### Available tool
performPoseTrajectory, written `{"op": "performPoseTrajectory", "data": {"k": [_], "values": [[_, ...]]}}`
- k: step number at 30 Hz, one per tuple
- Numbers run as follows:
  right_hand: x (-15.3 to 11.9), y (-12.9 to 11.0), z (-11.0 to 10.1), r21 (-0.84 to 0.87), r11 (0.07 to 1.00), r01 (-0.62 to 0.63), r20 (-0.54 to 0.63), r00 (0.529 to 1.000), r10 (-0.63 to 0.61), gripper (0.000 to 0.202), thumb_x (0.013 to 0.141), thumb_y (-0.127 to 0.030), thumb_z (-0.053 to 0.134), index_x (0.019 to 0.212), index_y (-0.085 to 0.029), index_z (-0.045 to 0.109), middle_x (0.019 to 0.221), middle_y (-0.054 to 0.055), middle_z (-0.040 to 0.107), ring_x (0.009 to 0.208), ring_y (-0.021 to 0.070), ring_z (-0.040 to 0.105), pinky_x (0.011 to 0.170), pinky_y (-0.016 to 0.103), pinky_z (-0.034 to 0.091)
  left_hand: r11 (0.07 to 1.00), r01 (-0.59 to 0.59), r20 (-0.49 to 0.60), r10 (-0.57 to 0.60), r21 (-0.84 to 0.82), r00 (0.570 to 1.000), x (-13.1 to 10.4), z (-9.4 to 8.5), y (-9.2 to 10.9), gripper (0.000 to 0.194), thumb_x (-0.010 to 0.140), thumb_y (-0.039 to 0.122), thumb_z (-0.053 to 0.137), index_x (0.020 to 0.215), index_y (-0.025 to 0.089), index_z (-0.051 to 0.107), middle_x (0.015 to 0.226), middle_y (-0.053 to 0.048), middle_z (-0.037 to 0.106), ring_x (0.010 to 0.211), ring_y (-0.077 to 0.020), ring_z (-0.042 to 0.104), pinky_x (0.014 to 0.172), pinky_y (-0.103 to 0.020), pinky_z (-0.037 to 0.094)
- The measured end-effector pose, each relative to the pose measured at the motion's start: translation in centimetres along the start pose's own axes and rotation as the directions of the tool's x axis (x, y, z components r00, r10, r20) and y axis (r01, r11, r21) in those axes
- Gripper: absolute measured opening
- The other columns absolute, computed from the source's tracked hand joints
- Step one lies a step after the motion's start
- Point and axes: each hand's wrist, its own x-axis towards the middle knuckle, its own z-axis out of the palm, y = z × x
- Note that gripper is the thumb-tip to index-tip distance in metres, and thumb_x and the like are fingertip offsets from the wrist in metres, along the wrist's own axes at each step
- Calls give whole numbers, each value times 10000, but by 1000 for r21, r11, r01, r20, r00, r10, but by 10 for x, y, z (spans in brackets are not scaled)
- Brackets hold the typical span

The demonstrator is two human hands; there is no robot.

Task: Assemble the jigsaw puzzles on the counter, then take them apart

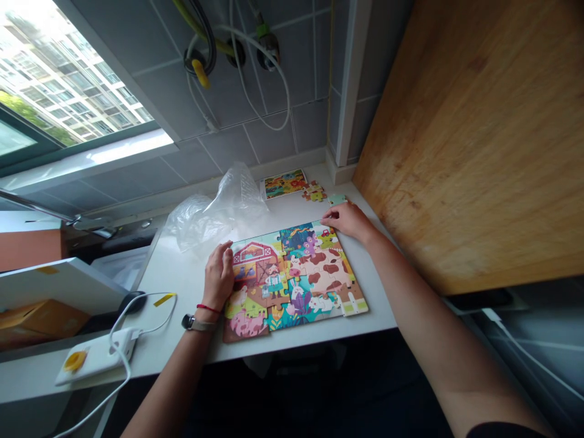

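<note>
Red, teal and cream jigsaw puzzle [292, 283], flat, rectangular, printed with farm animals and a barn; centre of the frame, on a white worktop [378, 304]. Pieces largely joined; one white-fence piece [353, 304] at the lower right appears slightly out of line.

Left hand [218, 277], wearing a red cord and a watch: fingers curled against the puzzle's upper left edge; whether it grips or merely steadies cannot be told. Right hand [344, 220]: fingertips brought together at the upper right corner, touching; any piece between them is hidden.

Above, upper centre: colourful printed card [285, 184]; small cluster of loose multicoloured pieces [314, 191]; crumpled clear plastic bag [219, 207].

Step in hand, as judged: squaring the puzzle's edges. Next move would call for even pressure from both sides, keeping joints flat.
</note>
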Motion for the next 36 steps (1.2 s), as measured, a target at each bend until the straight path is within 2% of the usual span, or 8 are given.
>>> {"op": "performPoseTrajectory", "data": {"k": [9,13,17,21,24,27,31,36], "values": [[1,5,3,67,998,-3,-12,1000,4,119,778,-325,816,828,-218,829,772,36,782,734,193,688,641,278,455,1000,-18,17,19,-23,1000,1,1,0,530,1050,538,320,1240,183,663,1296,-147,705,1314,-320,593,1127,-492,445],[1,6,3,94,995,22,-22,1000,-20,99,771,-317,806,802,-224,819,784,41,794,755,209,697,658,286,466,999,-8,16,8,-31,1000,4,-1,0,576,1060,548,259,1197,180,680,1256,-153,718,1250,-324,622,1095,-496,458],[5,9,0,160,986,38,-277,961,8,255,897,-394,661,833,-185,794,790,75,785,755,223,695,700,299,497,1000,-4,19,4,5,1000,18,-5,9,515,1021,562,372,1124,184,706,1128,-143,752,1109,-336,673,989,-490,512],[9,17,-1,79,997,12,-500,866,30,314,919,-373,592,998,-133,779,970,159,768,838,262,698,799,355,540,980,-172,-46,168,-99,985,39,-3,34,368,1001,466,479,1041,191,720,1143,-118,750,1108,-290,682,995,-431,518],[11,21,3,-55,998,17,-494,868,-42,441,822,-379,720,1159,-96,744,1175,222,722,1067,333,677,993,438,516,929,-284,-6,291,-239,957,51,5,56,308,1016,395,489,1040,195,722,1108,-87,763,1048,-238,704,950,-369,536],[11,22,8,-123,992,25,-432,899,-76,505,797,-372,749,1221,-99,719,1239,222,713,1175,357,643,1081,475,468,918,-290,18,306,-270,952,55,17,66,310,1015,373,480,1016,198,736,1024,-74,773,940,-221,713,862,-338,551],[10,22,7,-138,990,-14,-406,913,-44,396,821,-319,697,1179,-156,736,1181,174,747,1098,324,680,1030,449,506,935,-259,24,273,-243,962,51,26,59,335,997,403,474,985,210,747,977,-79,770,915,-239,707,876,-360,554],[9,13,5,-61,998,27,-480,876,-53,364,821,-323,686,1144,-166,744,1221,172,741,1135,302,680,1021,439,527,907,-315,56,343,-280,938,47,27,49,355,995,430,470,972,213,751,959,-89,768,898,-247,706,841,-374,568]]}}
